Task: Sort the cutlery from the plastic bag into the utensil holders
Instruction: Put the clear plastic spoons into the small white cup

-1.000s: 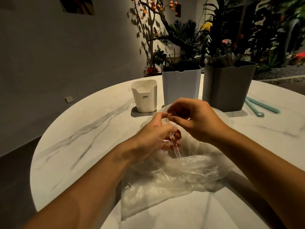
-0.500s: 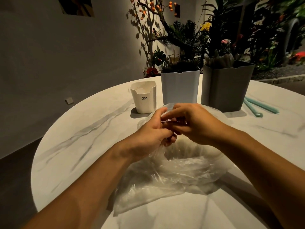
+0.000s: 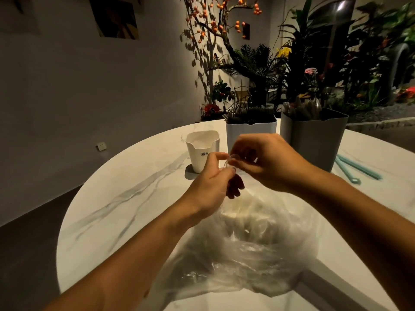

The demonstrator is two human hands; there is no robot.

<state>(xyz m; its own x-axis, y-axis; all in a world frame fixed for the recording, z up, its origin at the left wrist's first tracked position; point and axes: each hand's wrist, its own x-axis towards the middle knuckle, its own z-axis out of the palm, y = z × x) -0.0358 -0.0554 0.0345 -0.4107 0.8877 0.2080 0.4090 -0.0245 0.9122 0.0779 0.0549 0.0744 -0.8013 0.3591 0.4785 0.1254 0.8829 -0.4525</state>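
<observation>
Both hands have risen out of the mouth of the plastic bag point(image 3: 251, 245) since half a second ago and now meet above it at the centre of the frame. Left hand point(image 3: 213, 182) and right hand point(image 3: 267, 162) are together, fingertips touching, each pinching a small clear piece of plastic cutlery point(image 3: 230, 163) between thumb and forefinger; which kind of piece it is cannot be told. That crumpled clear bag lies on the white marbled worktop point(image 3: 125, 198) in the lower centre of the frame, under both forearms, with more pale cutlery dimly visible inside. Behind the hands stand three utensil holders: a small white cup point(image 3: 199, 151) at centre left, a white holder point(image 3: 249, 133) filled with dark-tipped pieces in the middle, and a grey holder point(image 3: 314, 140) with pale handles sticking up at the right. Two pale green sticks point(image 3: 352, 169) lie on the worktop at the right edge, just beside the grey holder.
</observation>
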